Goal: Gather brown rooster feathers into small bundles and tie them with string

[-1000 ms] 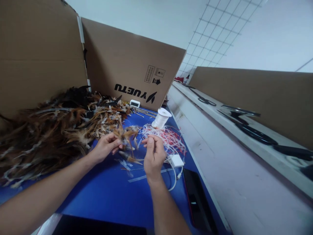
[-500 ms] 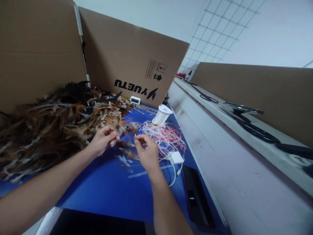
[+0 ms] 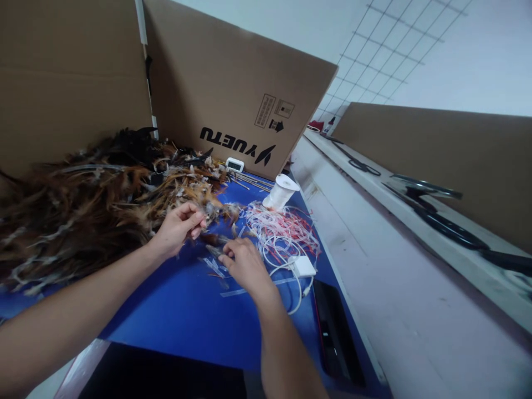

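Feather tuft (image 3: 211, 209), brown and greyish, shows just past the fingertips of the left hand (image 3: 180, 226), near the middle of the blue table (image 3: 183, 310). Its fluffy end points towards about one o'clock, away from the wrist, and its long axis seems to carry on the line of that forearm; blur, and the plumage behind it, hide its exact outline. The left hand is pinched, thumb against fingers, on the base of the tuft.

At about four o'clock from the left hand, the right hand (image 3: 246, 263) is palm down, its fingers curled and its thumb close to the index finger. Its fingertips are at the lower end of a loose grey feather (image 3: 213, 250), which slants from ten o'clock to four o'clock; whether they grip it, I cannot tell. Clear strips (image 3: 213, 267) lie at nine o'clock from the right hand.

A big feather pile (image 3: 108, 199) fills the ten o'clock side of the left hand, its many quills pointing in mixed directions. From the right hand, a white spool (image 3: 279, 194) stands tilted at one o'clock, a red and white tangle of strips (image 3: 286, 230) spreads at two, a white adapter (image 3: 303, 266) lies at three and a black phone (image 3: 337, 335) at four.
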### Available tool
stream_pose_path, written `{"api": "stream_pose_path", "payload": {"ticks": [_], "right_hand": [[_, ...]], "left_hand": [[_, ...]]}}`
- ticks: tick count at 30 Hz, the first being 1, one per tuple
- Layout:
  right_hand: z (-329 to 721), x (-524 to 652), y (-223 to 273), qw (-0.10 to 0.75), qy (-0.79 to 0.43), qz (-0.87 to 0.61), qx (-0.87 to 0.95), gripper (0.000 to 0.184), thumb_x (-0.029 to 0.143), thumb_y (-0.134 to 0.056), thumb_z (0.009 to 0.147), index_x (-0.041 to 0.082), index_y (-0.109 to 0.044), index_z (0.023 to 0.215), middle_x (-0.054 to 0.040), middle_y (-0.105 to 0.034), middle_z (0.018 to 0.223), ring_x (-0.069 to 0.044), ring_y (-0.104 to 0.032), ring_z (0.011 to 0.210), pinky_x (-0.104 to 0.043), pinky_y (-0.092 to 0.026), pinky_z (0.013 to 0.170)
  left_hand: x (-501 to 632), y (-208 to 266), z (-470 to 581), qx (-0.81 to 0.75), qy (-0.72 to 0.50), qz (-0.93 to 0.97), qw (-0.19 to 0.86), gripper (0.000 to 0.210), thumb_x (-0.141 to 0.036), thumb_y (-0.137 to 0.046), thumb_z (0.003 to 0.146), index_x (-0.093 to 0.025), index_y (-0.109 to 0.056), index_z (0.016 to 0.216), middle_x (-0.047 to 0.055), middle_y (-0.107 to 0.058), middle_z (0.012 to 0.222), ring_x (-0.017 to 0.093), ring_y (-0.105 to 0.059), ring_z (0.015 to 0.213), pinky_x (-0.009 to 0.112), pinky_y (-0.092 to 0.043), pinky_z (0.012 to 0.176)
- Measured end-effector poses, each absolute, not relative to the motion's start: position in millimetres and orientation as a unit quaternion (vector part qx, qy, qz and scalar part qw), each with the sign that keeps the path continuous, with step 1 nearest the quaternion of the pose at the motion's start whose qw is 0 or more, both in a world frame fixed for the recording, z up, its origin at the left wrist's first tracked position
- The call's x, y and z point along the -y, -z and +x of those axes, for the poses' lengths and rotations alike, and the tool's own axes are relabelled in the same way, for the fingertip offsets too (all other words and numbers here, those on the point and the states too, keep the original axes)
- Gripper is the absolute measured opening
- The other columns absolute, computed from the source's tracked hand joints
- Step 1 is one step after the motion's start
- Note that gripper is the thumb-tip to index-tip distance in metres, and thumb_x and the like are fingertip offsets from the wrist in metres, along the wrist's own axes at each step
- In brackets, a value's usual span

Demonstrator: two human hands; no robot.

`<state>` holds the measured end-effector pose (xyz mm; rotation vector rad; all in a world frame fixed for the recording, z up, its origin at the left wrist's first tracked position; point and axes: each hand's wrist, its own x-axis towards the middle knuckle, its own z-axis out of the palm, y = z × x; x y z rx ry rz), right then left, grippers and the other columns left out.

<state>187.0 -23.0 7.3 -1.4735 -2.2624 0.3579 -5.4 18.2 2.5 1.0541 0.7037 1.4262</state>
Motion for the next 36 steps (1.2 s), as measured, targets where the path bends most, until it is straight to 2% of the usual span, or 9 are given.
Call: {"api": "stream_pose_path", "payload": {"ticks": [2,6,10,20,31,36], "right_hand": [[183,22,-3,0.194,-0.12,-0.528,0.818,0.004,0.016,-0.067,0.078,0.019,-0.065,0.078,-0.0048,-0.065,0.081,-0.02,-0.056,0.082,-0.031,-0.042,0.078],[176,23,2,0.177,-0.097,-0.513,0.834,0.014,0.007,-0.056,0.08,0.018,-0.061,0.073,-0.0079,-0.065,0.08,-0.021,-0.057,0.083,-0.033,-0.042,0.077],[177,23,-2,0.213,-0.101,-0.512,0.826,0.017,0.005,-0.05,0.08,0.018,-0.058,0.072,-0.006,-0.063,0.077,-0.019,-0.056,0.079,-0.031,-0.042,0.075],[186,19,-14,0.357,-0.273,-0.538,0.713,0.009,0.017,-0.054,0.074,0.02,-0.055,0.066,0.0047,-0.056,0.058,-0.012,-0.052,0.054,-0.025,-0.039,0.056],[183,19,-14,0.418,-0.384,-0.499,0.655,0.005,0.017,-0.059,0.067,0.02,-0.055,0.066,0.0054,-0.057,0.057,-0.01,-0.054,0.052,-0.022,-0.044,0.052],[180,21,-19,0.436,-0.427,-0.476,0.633,0.006,0.016,-0.059,0.065,0.02,-0.056,0.069,0.0064,-0.055,0.055,-0.009,-0.053,0.049,-0.02,-0.044,0.048]], "left_hand": [[-18,-1,-5,-0.301,-0.608,0.456,0.576,0.032,-0.034,-0.078,0.07,-0.016,-0.052,0.071,-0.002,-0.063,0.061,0.004,-0.046,0.04,0.016,-0.036,0.039],[-17,-1,-6,-0.307,-0.599,0.462,0.578,0.032,-0.036,-0.077,0.071,-0.016,-0.052,0.071,-0.002,-0.062,0.061,0.004,-0.046,0.04,0.016,-0.037,0.039],[-16,-2,-5,-0.309,-0.596,0.465,0.577,0.033,-0.037,-0.077,0.071,-0.016,-0.052,0.07,-0.002,-0.062,0.06,0.004,-0.046,0.04,0.016,-0.037,0.039],[-14,2,-3,-0.316,-0.57,0.468,0.597,0.029,-0.035,-0.074,0.075,-0.016,-0.052,0.071,-0.002,-0.063,0.062,0.004,-0.045,0.04,0.016,-0.038,0.04],[-9,6,3,-0.312,-0.548,0.481,0.609,0.026,-0.034,-0.073,0.077,-0.014,-0.056,0.073,0.0,-0.064,0.069,0.002,-0.043,0.041,0.016,-0.036,0.041],[-7,3,5,-0.313,-0.542,0.489,0.608,0.029,-0.036,-0.073,0.076,-0.016,-0.053,0.07,-0.006,-0.05,0.049,0.004,-0.042,0.039,0.016,-0.036,0.042]]}}
